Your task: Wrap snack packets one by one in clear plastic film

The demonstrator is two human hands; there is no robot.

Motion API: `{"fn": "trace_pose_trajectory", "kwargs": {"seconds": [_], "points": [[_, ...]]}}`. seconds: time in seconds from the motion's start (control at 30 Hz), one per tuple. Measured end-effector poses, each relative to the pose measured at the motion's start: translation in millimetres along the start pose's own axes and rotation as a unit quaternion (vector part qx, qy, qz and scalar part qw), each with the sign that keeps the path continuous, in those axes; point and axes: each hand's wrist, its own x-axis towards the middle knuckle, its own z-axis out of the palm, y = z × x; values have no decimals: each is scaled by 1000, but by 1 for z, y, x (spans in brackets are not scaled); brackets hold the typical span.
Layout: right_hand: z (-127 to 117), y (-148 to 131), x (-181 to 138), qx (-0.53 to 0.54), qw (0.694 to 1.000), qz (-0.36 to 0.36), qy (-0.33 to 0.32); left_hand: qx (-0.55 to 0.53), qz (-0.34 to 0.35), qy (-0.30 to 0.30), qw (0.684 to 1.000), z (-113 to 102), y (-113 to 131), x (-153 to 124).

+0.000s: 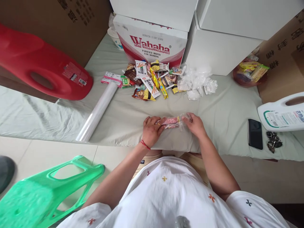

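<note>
A pink-and-red snack pack (pixel 171 122) in clear plastic wrap lies on the pale green cloth close to its front edge. My left hand (pixel 152 129) is closed over the pack's left end, thumb across the top, a red string on the wrist. At the other end, my right hand (pixel 195 126) pinches the loose clear wrap (pixel 182 122) between thumb and fingers. Just beyond both hands is a pile of small packaged snacks (pixel 152 82), with crumpled clear plastic (pixel 198 83) to its right. A roll of clear film (pixel 97 112) rests on the left.
A Wahaha water carton (pixel 152 41) stands behind the snacks. On the left are a red jug (pixel 45 63) and, lower down, a green stool (pixel 52 190). To the right are a bowl of snacks (pixel 249 74), a white bottle (pixel 282 112), a black phone (pixel 255 134) and keys (pixel 274 141).
</note>
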Motion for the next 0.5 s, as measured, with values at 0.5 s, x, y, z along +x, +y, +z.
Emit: {"fn": "trace_pose_trajectory", "kwargs": {"seconds": [0.5], "points": [[7, -19, -14, 89, 996, -12, 13, 15, -15, 2, 1000, 1, 9, -1]]}}
